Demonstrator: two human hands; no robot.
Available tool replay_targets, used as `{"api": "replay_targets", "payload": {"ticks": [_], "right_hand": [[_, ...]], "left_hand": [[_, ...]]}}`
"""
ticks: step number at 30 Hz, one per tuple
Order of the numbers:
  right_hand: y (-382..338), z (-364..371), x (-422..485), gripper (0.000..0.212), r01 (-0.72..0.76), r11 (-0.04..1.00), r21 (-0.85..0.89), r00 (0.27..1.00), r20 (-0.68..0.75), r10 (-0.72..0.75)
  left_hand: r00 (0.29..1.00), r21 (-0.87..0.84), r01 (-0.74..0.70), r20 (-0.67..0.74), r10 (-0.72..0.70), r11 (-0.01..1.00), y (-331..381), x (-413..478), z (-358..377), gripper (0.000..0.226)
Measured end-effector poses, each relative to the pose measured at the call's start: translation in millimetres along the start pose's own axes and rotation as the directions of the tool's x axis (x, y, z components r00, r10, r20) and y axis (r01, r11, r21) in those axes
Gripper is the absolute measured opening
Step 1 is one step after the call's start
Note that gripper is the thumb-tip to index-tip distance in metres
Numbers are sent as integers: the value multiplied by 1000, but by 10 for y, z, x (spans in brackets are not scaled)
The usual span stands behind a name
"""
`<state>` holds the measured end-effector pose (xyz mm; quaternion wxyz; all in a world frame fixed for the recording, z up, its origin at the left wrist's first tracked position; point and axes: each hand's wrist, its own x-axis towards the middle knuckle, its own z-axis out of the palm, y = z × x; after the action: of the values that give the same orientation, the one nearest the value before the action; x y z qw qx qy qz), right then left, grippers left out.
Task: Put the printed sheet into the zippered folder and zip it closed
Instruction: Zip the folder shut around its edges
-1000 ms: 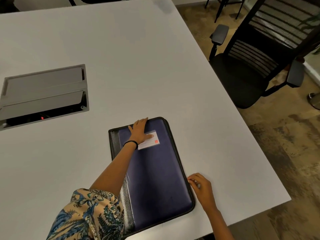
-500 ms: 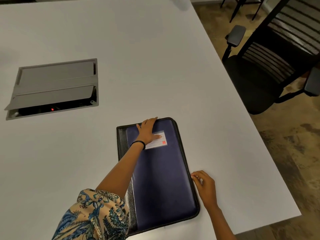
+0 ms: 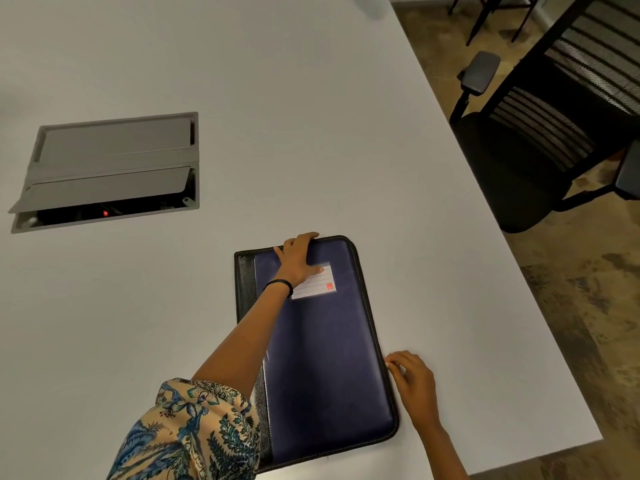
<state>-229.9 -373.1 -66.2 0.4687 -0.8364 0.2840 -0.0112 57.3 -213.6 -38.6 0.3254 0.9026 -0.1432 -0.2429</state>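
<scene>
Left grip [image 3: 298, 261] presses folder [image 3: 329, 358]; right grip [image 3: 412, 382] pinches edge.

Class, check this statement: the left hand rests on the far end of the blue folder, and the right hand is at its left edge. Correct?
Wrong in one respect: the right hand is at the right edge of the blue folder, not the left, as the head view shows. The left hand does rest on its far end.
</scene>
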Motion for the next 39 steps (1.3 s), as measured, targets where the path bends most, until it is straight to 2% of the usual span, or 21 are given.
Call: {"api": "replay_targets", "payload": {"ticks": [7, 20, 32, 39], "right_hand": [[-53, 36, -67, 12, -27, 998, 62, 998, -59, 30], [-243, 94, 84, 11, 6, 996, 87, 998, -65, -1], [-330, 166, 283, 12, 2, 997, 76, 997, -78, 4], [-396, 204, 476, 12, 18, 997, 71, 997, -79, -13]], "left_hand": [[1000, -6, 2, 1, -2, 1000, 19, -9, -11, 75], [996, -133, 6, -83, -17, 991, 95, 9, -57, 55], [998, -88, 21, -65, -27, 996, 88, 12, -42, 58], [1000, 37, 19, -2, -19, 999, 62, 38, -39, 62]]}}
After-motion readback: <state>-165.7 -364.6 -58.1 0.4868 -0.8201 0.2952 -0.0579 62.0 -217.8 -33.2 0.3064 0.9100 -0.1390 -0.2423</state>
